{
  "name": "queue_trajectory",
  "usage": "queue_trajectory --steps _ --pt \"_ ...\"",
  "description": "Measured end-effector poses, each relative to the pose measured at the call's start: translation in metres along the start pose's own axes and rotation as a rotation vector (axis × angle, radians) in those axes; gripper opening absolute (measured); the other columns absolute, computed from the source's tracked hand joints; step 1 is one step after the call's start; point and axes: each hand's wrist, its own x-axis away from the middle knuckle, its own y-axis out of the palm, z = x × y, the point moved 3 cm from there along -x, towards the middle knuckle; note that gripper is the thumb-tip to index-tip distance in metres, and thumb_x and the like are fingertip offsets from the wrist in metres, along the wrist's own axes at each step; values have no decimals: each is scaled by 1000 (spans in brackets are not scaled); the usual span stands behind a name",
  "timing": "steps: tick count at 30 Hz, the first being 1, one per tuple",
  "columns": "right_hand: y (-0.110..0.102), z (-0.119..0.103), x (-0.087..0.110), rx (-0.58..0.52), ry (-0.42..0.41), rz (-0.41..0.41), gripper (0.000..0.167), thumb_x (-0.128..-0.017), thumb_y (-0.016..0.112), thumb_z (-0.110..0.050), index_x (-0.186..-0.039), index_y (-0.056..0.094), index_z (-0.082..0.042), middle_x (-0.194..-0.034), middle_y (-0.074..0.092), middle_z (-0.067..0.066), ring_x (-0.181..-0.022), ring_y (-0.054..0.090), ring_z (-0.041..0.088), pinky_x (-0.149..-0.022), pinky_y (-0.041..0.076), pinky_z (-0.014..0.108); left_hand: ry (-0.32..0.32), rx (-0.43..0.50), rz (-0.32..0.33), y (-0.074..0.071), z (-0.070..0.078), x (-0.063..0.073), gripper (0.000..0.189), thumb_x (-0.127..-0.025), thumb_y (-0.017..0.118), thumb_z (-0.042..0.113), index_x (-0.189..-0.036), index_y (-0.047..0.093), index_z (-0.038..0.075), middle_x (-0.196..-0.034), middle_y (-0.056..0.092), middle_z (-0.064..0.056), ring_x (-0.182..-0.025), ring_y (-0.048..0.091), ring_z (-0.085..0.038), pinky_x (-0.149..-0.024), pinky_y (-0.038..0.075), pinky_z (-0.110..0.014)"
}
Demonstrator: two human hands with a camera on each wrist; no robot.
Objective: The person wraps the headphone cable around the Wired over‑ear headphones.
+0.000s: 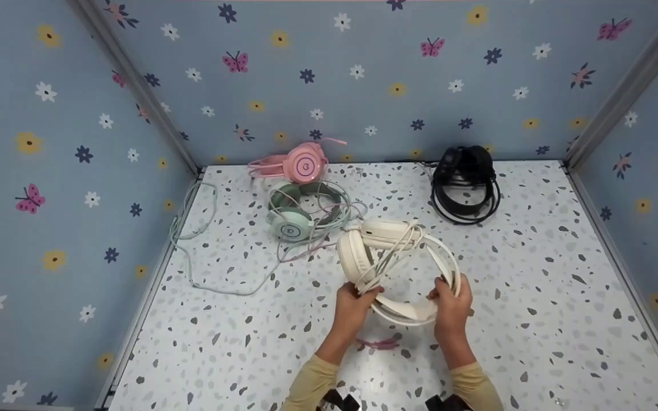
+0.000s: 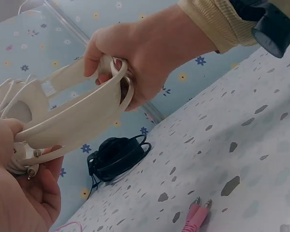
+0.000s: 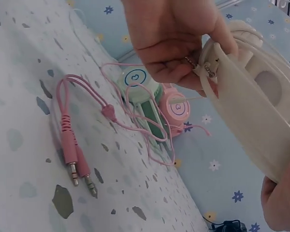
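Note:
Cream-white headphones (image 1: pixel 357 257) are held up by both hands, ear cups away from the person and headband nearer. The left hand (image 1: pixel 352 311) grips the left side of the headband near an ear cup, together with the white cable (image 1: pixel 392 260) that runs across the cups. Metal plug ends (image 2: pixel 33 170) stick out between its fingers in the left wrist view. On the other side, the right hand (image 1: pixel 453 305) holds the headband, thumb inside the loop and fingers around its outside, as the left wrist view also shows.
Pink headphones (image 1: pixel 306 164) lie at the back, behind mint-green headphones (image 1: pixel 292 225) with tangled cables. Black headphones (image 1: pixel 466 171) stand at the back right. A pink cable with two plugs (image 3: pixel 70 154) lies on the speckled table (image 1: pixel 563 319). Flower-patterned panels (image 1: pixel 363 91) enclose three sides.

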Motion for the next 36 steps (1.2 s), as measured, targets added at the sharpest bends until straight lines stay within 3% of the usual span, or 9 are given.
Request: queue_trajectory --steps 2,5,10,14,17,21,25,32,36 --pt "-1 5 0 177 19 -6 11 -92 54 2 -101 50 6 -76 50 12 -64 52 20 -58 49 27 -16 -24 9 -3 8 -4 17 -89 64 4 -101 65 -8 -87 69 -16 -76 62 -14 -67 49 -24" --pt "-4 12 -3 380 32 -51 20 -93 57 -3 -111 51 4 -81 53 13 -67 55 20 -60 49 28 -38 -41 12 -8 1 -21 14 -89 64 6 -98 67 -5 -82 68 -16 -66 59 -12 -61 46 -23" --pt "-11 16 -11 535 65 -184 48 -98 58 -24 -136 40 2 -98 54 14 -81 57 24 -70 47 30 -76 -36 -19 -10 -21 -63 16 -93 62 12 -95 67 -3 -80 67 -16 -63 61 -15 -62 51 -28" --pt "-23 15 -15 573 135 -224 63 -99 54 -38 -146 29 -4 -117 51 14 -92 56 27 -74 46 34 -109 -16 -36 -5 -26 -90 22 -93 62 16 -100 66 -4 -82 67 -16 -65 61 -15 -68 54 -35" --pt "-32 13 -18 624 174 -201 56 -100 54 -36 -143 35 -7 -122 51 13 -93 55 27 -71 47 34 -155 -34 -23 -2 -27 -110 29 -93 63 23 -102 67 -4 -85 68 -18 -68 62 -20 -66 52 -33" --pt "-39 13 -20 646 172 -175 36 -100 55 -23 -129 49 -4 -112 55 14 -89 54 25 -69 45 30 -199 -56 -1 1 -24 -142 32 -93 62 28 -102 68 -2 -87 69 -16 -74 61 -28 -60 44 -28" --pt "-37 18 -16 599 176 -217 22 -100 56 -18 -116 57 -3 -101 59 14 -86 56 28 -68 47 28 -236 -53 28 7 -21 -178 34 -92 63 29 -99 70 -4 -76 67 -7 -60 53 -16 -54 37 -24" --pt "-30 29 -3 532 213 -367 17 -100 55 -11 -109 59 3 -94 62 19 -87 58 39 -74 50 40 -310 -37 78 12 -13 -228 31 -93 65 32 -79 70 4 -58 53 2 -47 37 -7 -49 32 -23" --pt "-29 29 2 538 227 -402 14 -100 54 -9 -106 59 3 -91 63 17 -80 58 36 -67 48 33 -379 18 55 13 -6 -246 31 -94 64 32 -77 67 7 -60 52 0 -50 38 -9 -53 32 -25"
